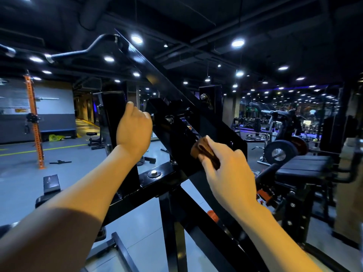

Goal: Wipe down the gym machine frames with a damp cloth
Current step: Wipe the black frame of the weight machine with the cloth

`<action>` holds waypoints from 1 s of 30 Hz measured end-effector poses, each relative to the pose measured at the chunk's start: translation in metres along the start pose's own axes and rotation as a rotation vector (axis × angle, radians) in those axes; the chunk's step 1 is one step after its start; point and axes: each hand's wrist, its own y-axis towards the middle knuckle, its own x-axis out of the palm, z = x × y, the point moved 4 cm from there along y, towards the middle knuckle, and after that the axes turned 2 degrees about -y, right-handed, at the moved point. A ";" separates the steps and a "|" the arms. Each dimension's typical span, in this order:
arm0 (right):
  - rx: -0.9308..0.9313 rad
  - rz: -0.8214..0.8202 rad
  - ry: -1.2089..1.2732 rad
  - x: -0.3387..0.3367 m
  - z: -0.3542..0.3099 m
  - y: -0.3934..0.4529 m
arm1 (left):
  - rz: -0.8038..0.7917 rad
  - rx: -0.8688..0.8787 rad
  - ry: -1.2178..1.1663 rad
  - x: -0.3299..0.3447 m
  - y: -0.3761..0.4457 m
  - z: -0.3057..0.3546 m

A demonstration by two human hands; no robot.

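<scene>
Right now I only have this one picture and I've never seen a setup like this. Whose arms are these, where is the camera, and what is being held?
There is no robot here. The single picture comes from a wide-angle camera worn on a person's head, looking forward and down, so the two bare arms are that person's own. The left hand grips an upright black part of the gym machine frame, apparently to steady it. The right hand holds a folded brown cloth against the frame's sloping black beam, the part being wiped. Around it: a grey floor, an orange perforated post at the left, a black padded bench at the right with a weight plate behind it, and ceiling lights overhead. Whether the cloth is damp cannot be seen.
</scene>
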 end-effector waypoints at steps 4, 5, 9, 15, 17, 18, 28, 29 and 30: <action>0.016 -0.016 0.007 -0.009 0.019 -0.019 | -0.028 0.010 0.022 0.003 0.000 0.002; 0.051 -0.002 0.013 -0.008 0.023 -0.014 | -0.037 0.001 0.036 0.002 0.000 0.002; 0.073 0.028 -0.017 0.005 -0.002 0.014 | -0.023 -0.005 0.051 0.000 0.000 0.002; -0.041 -0.015 -0.082 0.000 0.002 -0.010 | -0.042 0.012 0.060 0.000 -0.002 0.002; 0.054 0.002 -0.048 0.005 0.009 0.009 | -0.046 0.005 0.055 -0.002 -0.001 0.002; 0.075 -0.002 -0.058 0.008 0.004 0.021 | -0.034 0.009 0.048 -0.003 -0.001 0.002; 0.062 -0.044 -0.071 0.010 0.012 0.036 | -0.018 0.005 0.070 0.001 -0.001 0.004; 0.044 -0.047 -0.094 0.013 0.003 0.042 | -0.009 0.012 0.063 0.001 -0.001 0.004; -0.009 -0.045 -0.122 0.017 -0.008 0.044 | -0.008 0.019 0.060 0.001 -0.001 0.004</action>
